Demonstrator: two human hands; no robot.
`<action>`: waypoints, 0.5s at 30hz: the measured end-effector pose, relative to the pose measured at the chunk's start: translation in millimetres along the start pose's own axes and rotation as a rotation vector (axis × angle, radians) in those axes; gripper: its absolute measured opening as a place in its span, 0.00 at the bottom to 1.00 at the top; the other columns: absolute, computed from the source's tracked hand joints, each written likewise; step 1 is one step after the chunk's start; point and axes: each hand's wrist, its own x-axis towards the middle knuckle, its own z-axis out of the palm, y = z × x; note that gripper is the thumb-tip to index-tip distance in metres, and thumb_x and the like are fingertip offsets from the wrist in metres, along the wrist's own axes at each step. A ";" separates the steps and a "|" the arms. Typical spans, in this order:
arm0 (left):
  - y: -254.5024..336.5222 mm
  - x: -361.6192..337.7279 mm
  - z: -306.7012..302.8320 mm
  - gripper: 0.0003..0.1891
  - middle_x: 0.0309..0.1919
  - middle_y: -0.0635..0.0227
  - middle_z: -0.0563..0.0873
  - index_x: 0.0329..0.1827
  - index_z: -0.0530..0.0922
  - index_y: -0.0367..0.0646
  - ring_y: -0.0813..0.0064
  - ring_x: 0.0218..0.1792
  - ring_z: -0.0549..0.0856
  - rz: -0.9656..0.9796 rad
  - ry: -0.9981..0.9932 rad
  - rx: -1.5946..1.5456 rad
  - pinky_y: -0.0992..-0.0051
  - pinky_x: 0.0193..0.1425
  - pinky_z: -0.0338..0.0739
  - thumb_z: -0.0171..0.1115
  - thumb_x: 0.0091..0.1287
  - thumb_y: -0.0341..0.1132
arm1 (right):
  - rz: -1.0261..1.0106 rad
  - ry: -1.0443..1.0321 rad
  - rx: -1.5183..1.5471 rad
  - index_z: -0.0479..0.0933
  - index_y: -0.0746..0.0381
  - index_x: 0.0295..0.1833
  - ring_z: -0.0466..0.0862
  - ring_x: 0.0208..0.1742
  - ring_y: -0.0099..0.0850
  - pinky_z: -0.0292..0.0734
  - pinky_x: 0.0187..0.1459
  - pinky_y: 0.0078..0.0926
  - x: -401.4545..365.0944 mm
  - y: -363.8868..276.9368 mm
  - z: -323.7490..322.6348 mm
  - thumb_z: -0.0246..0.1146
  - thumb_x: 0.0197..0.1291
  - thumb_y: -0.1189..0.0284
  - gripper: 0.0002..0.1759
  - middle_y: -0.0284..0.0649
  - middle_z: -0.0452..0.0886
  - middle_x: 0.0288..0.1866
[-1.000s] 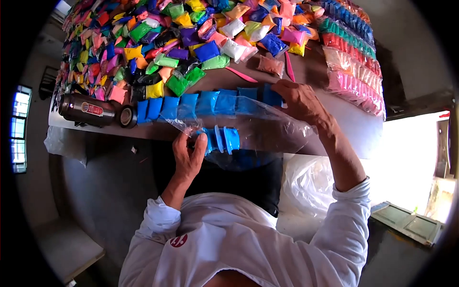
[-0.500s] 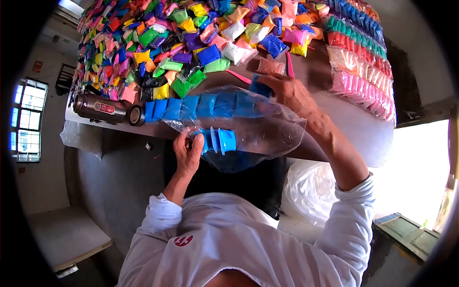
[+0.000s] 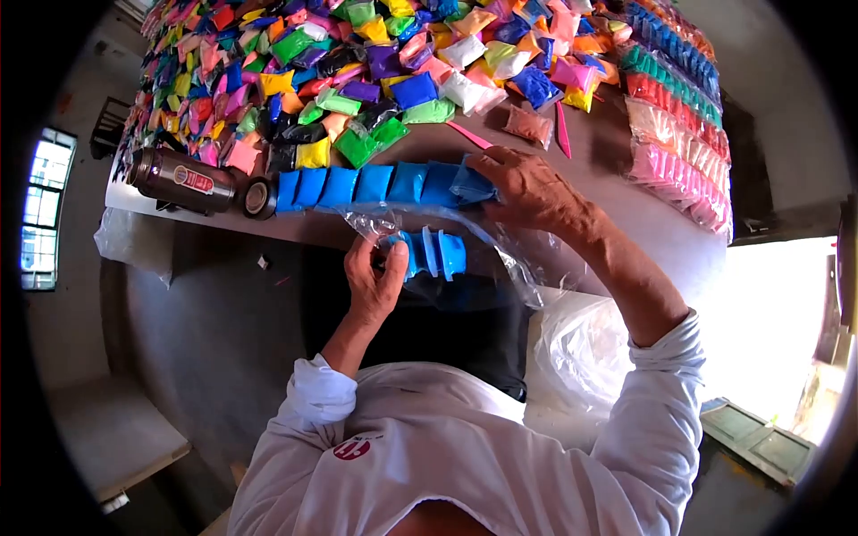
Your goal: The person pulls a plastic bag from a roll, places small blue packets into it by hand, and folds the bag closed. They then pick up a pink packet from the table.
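Note:
My left hand (image 3: 379, 272) is closed on the edge of a clear plastic bag (image 3: 514, 259), with several blue packets (image 3: 438, 253) beside its fingertips, in or behind the film. A row of blue packets (image 3: 374, 184) lies along the table's near edge. At the right end of that row, my right hand (image 3: 532, 189) has its fingers on a blue packet (image 3: 472, 184). The thumb side of this hand is partly hidden, so its hold on the packet is hard to judge.
A heap of many-coloured packets (image 3: 357, 89) covers the table's far side. Bagged rows of packets (image 3: 675, 134) lie at the right. A dark flask (image 3: 183, 181) and a round lid (image 3: 260, 197) are at the left. Pink strips (image 3: 562, 130) lie near a brown packet (image 3: 528, 124).
The clear bag, which was spread over the blue row, has dropped toward me and partly collapsed, uncovering the row. My left hand has shifted right in view, and my right hand slightly lower.

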 end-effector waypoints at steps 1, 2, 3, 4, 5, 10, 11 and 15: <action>-2.5 1.1 2.8 0.16 0.34 0.67 0.81 0.46 0.78 0.40 0.81 0.30 0.78 0.055 0.029 -0.018 0.81 0.30 0.72 0.63 0.69 0.45 | -0.001 0.025 0.028 0.72 0.64 0.61 0.80 0.54 0.51 0.78 0.54 0.41 -0.4 0.6 -1.9 0.70 0.47 0.72 0.32 0.54 0.78 0.54; -2.8 2.6 5.2 0.16 0.34 0.67 0.81 0.46 0.78 0.40 0.81 0.30 0.78 0.052 0.031 -0.030 0.81 0.30 0.72 0.63 0.69 0.45 | -0.005 0.048 0.057 0.72 0.65 0.61 0.81 0.52 0.52 0.78 0.54 0.40 -0.9 1.7 -3.7 0.68 0.49 0.72 0.31 0.54 0.80 0.52; -0.6 4.0 5.5 0.16 0.33 0.67 0.81 0.46 0.78 0.40 0.80 0.30 0.79 0.087 0.053 -0.011 0.80 0.31 0.72 0.62 0.69 0.45 | 0.001 0.038 0.054 0.72 0.65 0.61 0.81 0.52 0.52 0.78 0.54 0.40 -2.1 2.6 -6.6 0.68 0.49 0.72 0.31 0.54 0.80 0.52; 1.5 3.4 4.0 0.16 0.33 0.67 0.81 0.46 0.78 0.40 0.80 0.31 0.80 0.117 0.069 0.007 0.79 0.32 0.73 0.62 0.69 0.45 | 0.099 0.069 0.073 0.73 0.67 0.59 0.83 0.48 0.49 0.79 0.50 0.41 -6.0 3.7 -11.1 0.67 0.51 0.72 0.27 0.55 0.81 0.49; 2.1 3.8 1.9 0.16 0.33 0.67 0.81 0.46 0.78 0.40 0.80 0.31 0.80 0.111 0.062 -0.006 0.79 0.32 0.73 0.62 0.69 0.45 | 0.200 0.103 0.087 0.74 0.69 0.56 0.85 0.44 0.47 0.80 0.47 0.41 -11.9 7.0 -16.0 0.65 0.54 0.72 0.23 0.57 0.82 0.46; 1.5 10.2 -10.7 0.15 0.32 0.67 0.81 0.45 0.78 0.40 0.78 0.31 0.80 -0.009 -0.119 -0.061 0.78 0.33 0.74 0.62 0.69 0.45 | 0.564 0.439 0.737 0.76 0.72 0.44 0.83 0.30 0.34 0.80 0.37 0.34 -70.8 13.6 -66.1 0.55 0.68 0.69 0.14 0.51 0.82 0.39; 2.7 10.5 -11.8 0.15 0.31 0.67 0.80 0.45 0.78 0.41 0.79 0.29 0.79 -0.019 -0.127 -0.075 0.79 0.32 0.73 0.62 0.70 0.45 | 0.551 0.603 0.889 0.76 0.71 0.44 0.83 0.31 0.35 0.80 0.37 0.35 -82.3 -10.4 -82.2 0.55 0.68 0.68 0.15 0.49 0.82 0.39; -8.1 6.3 -12.1 0.15 0.28 0.69 0.79 0.46 0.78 0.41 0.83 0.25 0.76 -0.001 -0.135 -0.142 0.82 0.28 0.69 0.62 0.70 0.44 | 0.467 1.018 0.909 0.74 0.69 0.52 0.83 0.38 0.33 0.82 0.41 0.36 -144.0 -91.6 -81.9 0.57 0.66 0.72 0.14 0.46 0.81 0.39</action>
